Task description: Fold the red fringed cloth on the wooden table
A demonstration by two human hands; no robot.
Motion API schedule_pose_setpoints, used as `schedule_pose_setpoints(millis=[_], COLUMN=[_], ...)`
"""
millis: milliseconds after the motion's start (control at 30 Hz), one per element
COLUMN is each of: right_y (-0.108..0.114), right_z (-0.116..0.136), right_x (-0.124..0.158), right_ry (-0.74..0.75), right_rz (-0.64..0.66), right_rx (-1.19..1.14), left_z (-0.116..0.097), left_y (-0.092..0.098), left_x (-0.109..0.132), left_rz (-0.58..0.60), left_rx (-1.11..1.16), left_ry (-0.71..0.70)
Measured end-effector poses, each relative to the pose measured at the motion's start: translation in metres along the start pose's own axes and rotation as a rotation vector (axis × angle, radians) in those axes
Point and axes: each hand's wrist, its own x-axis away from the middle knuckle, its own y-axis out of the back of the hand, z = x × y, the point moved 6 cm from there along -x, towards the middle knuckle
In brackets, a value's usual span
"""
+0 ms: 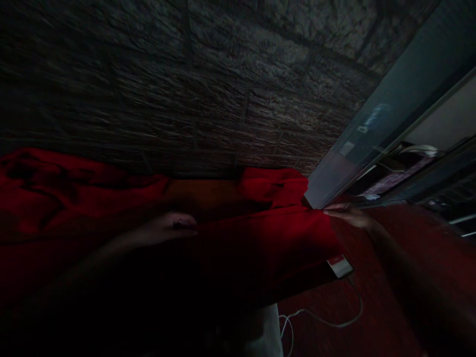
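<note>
A length of red cloth point(282, 233) stretches between my two hands across a dark surface. My left hand point(173, 228) has its thumb and fingers closed on the cloth's upper edge, with a ring showing on one finger. At the cloth's far right corner, my right hand point(347, 214) pinches the edge between fingertips and thumb. Behind this piece lies a bunched red cloth point(275, 183) by the wall. Deep shadow hides the lower left part of the cloth.
Crumpled red fabric point(74, 188) lies at the left on the wooden tabletop point(203, 193). A stone-block wall point(223, 89) rises behind, ending at a grey door frame point(357, 134). Under the cloth's right end sits a white flat object point(340, 267), and a white cable point(330, 325) hangs below.
</note>
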Motion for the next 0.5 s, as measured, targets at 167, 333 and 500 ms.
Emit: schedule_pose_setpoints(millis=[167,333,500], right_y=[-0.011,-0.033,-0.051], right_z=[0.004,0.014,0.025], right_x=[0.006,0.004,-0.003], right_ry=[0.098,0.248,0.327], right_rz=[0.096,0.188,0.274], right_rx=[0.092,0.232,0.377], left_z=[0.004,0.006,0.002], left_y=[0.001,-0.001,-0.002], left_x=[-0.003,-0.005,-0.002], left_rz=[-0.018,0.004,-0.012], left_rx=[0.045,0.081,0.072], left_ry=[-0.003,0.016,0.013])
